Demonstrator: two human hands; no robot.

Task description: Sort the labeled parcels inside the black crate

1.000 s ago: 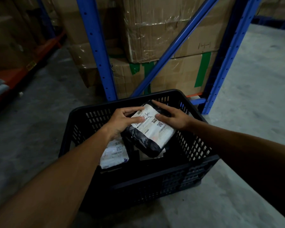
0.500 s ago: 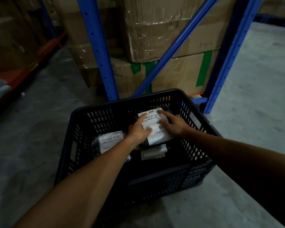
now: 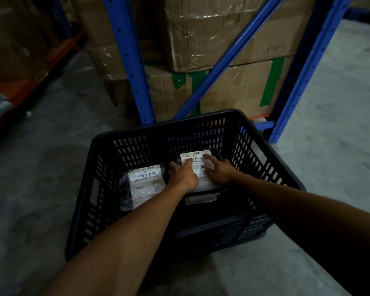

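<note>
both hands lay flat, fingers spread, on a labeled parcel [image 3: 198, 167] at the centre of the frame, low in the black crate [image 3: 135, 133]; the left hand [image 3: 183, 175] pressed its left half, the right hand [image 3: 219, 173] its right, neither curled round an edge, so this was pressing rather than gripping. the step looked like seating that parcel label-up. done well, it would mean even downward pressure, squaring the parcel beside its neighbour, barcode left readable. the parcel was a dark plastic bag with a white label reading 310-bal17. a second parcel [image 3: 146, 185], same kind, lay just left of it, label up. a third label [image 3: 201, 198] peeked out lower down.
</note>
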